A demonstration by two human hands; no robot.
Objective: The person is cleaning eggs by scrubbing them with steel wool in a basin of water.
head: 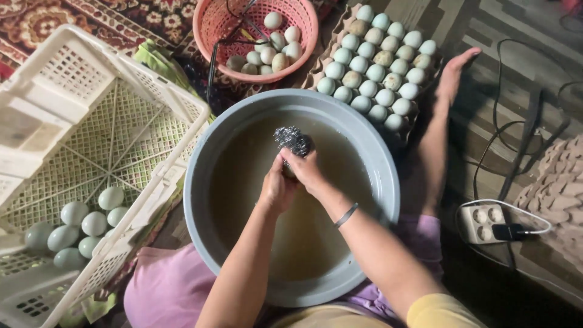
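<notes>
Both hands over grey basin (pixel 200 182): right hand (pixel 306 170) presses steel scourer (pixel 293 140), left hand (pixel 276 188) cupped beneath

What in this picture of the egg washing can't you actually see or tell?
All in the head view:
- What the left hand grips: the fingers of both hands cover it.
- The right hand hides the lower part of the steel scrubber.
- The basin bottom: murky water hides it.
- The white crate: cut off by the left edge; its eggs are partly behind its wall.
- The pink basket: its top is cut off.
</notes>
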